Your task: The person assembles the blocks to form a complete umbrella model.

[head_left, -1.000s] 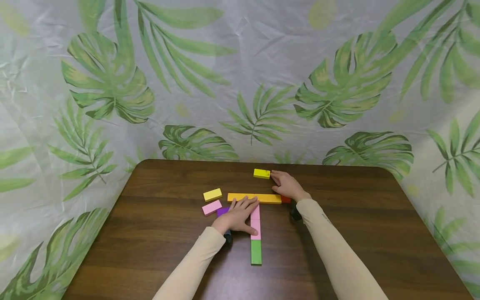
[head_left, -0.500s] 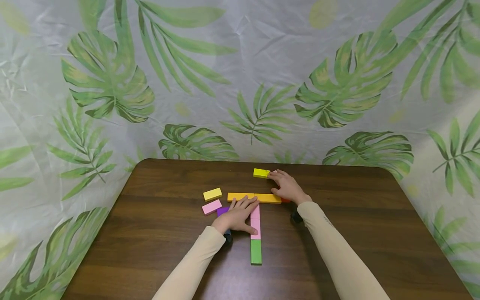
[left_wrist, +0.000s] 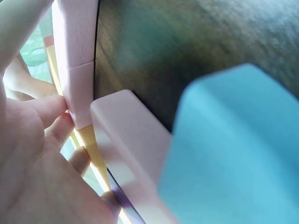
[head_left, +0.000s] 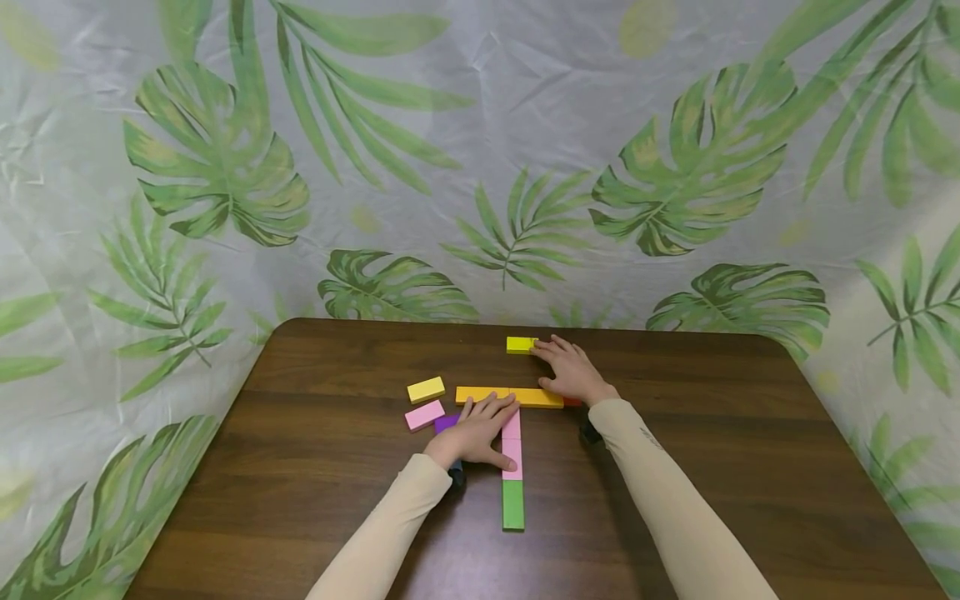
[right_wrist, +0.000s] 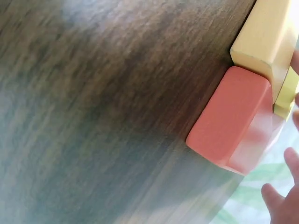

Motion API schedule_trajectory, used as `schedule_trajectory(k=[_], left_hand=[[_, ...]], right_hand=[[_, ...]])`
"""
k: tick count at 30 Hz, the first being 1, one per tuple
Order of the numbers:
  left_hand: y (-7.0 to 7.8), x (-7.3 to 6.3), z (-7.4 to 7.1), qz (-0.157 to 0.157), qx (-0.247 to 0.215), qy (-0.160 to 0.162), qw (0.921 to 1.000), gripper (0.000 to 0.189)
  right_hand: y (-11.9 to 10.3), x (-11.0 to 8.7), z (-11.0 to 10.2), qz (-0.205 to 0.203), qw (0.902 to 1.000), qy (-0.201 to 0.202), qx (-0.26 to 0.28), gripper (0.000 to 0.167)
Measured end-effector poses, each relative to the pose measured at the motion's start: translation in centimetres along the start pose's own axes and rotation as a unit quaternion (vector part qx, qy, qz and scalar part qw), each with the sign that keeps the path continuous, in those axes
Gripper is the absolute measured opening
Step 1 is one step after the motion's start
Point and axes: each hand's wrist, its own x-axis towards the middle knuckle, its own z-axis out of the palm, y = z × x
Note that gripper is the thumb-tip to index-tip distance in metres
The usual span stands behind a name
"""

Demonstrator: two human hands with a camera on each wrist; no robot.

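My left hand (head_left: 472, 433) lies with spread, straight fingers across the middle of the blocks. Its fingertips overlap the row of two orange blocks (head_left: 540, 397), and its thumb touches the column of pink blocks (head_left: 511, 423). That column runs toward me from the orange row and ends in a green block (head_left: 513, 506). Farther back, my right hand (head_left: 572, 372) reaches with extended fingers to the right end of a bright yellow block (head_left: 519, 344). A red block (right_wrist: 229, 114), partly hidden under this hand in the head view, adjoins the orange row's right end.
Left of the row lie a pale yellow block (head_left: 426, 389) and a loose pink block (head_left: 424, 415). A purple block (head_left: 444, 423) shows partly behind my left hand, and a blue block (left_wrist: 233, 149) stands close to that wrist. A leaf-patterned curtain (head_left: 517, 125) hangs behind the table (head_left: 337, 358).
My right hand has moved slightly left, its fingertips now overlapping the yellow block's right end, and the block has turned slightly. My left hand has stayed still.
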Motion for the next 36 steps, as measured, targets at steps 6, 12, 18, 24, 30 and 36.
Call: schedule_trajectory(k=[6, 12, 18, 24, 30, 36], left_hand=[[0.0, 0.0, 0.1, 0.003, -0.003, -0.002, 1.0, 0.094], [0.0, 0.1, 0.2, 0.0, 0.0, -0.001, 1.0, 0.094], [0.0, 0.1, 0.3, -0.003, 0.01, 0.0, 0.9999, 0.095], [0.0, 0.0, 0.4, -0.001, 0.005, 0.0, 1.0, 0.095], [-0.1, 0.0, 0.4, -0.006, 0.008, 0.001, 1.0, 0.095], [-0.2, 0.2, 0.4, -0.002, 0.004, 0.003, 1.0, 0.095]], right_hand=[[-0.1, 0.2, -0.1, 0.015, 0.9997, -0.014, -0.008, 0.061], [-0.2, 0.4, 0.0, 0.035, 0.9991, -0.019, -0.017, 0.064], [-0.2, 0.3, 0.0, 0.04, 0.9989, -0.024, -0.008, 0.065], [0.3, 0.0, 0.1, 0.046, 0.9988, -0.005, 0.013, 0.067], [0.8, -0.4, 0.3, 0.058, 0.9979, 0.016, 0.025, 0.068], [0.9, -0.6, 0.2, 0.055, 0.9978, 0.018, 0.031, 0.068]])
